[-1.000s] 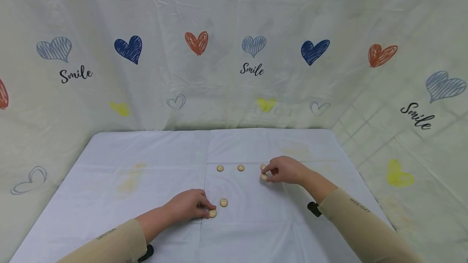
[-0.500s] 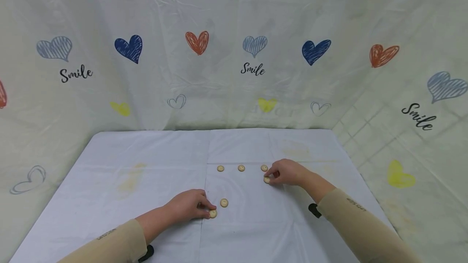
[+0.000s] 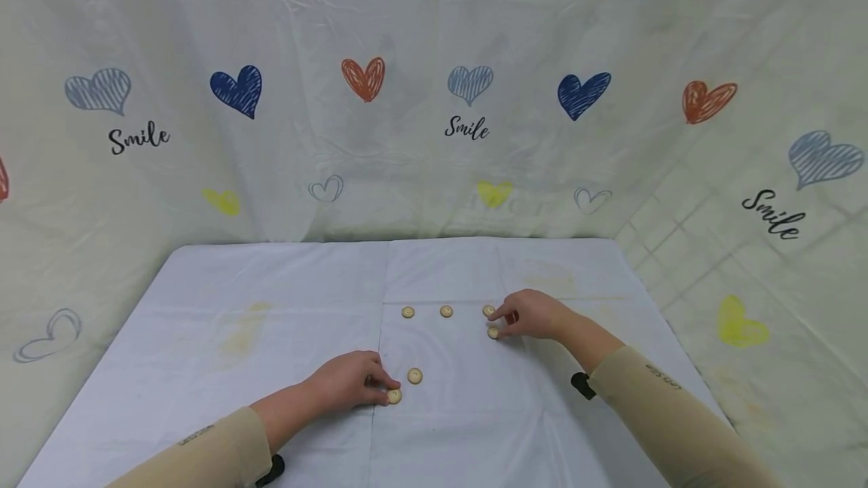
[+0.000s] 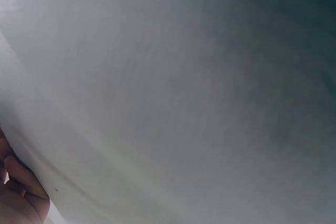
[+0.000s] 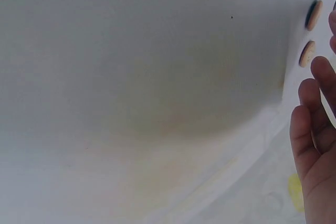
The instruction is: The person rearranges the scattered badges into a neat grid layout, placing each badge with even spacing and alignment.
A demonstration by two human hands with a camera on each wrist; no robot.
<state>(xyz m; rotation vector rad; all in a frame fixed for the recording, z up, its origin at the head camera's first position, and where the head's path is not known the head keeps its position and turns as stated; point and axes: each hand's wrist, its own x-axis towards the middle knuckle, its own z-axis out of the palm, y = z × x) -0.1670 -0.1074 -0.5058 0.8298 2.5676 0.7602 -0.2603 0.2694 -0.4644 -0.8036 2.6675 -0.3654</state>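
Several pale round wooden buttons lie on the white tablecloth in the head view. My left hand (image 3: 349, 382) pinches the nearest button (image 3: 394, 396) at its edge between thumb and index finger. Just beyond it lies another button (image 3: 414, 376). The thumb of my right hand (image 3: 532, 315) is at the edge of a button (image 3: 493, 332). Its index finger points at the right button (image 3: 488, 310) of the far row; I cannot tell whether it touches. In the right wrist view, the loosely bent fingers (image 5: 302, 129) hang beside two buttons, one of them a tan button (image 5: 314, 15).
The far row also has a left button (image 3: 408, 312) and a middle button (image 3: 446, 311). The creased tablecloth (image 3: 237, 382) has faint yellowish stains. A pale curtain (image 3: 407, 157) with printed hearts hangs behind the table's far edge.
My right hand has drawn a button slightly toward me, away from the far row. Its index finger has since parted from the thumb and moved up to that row. The left hand stays still.
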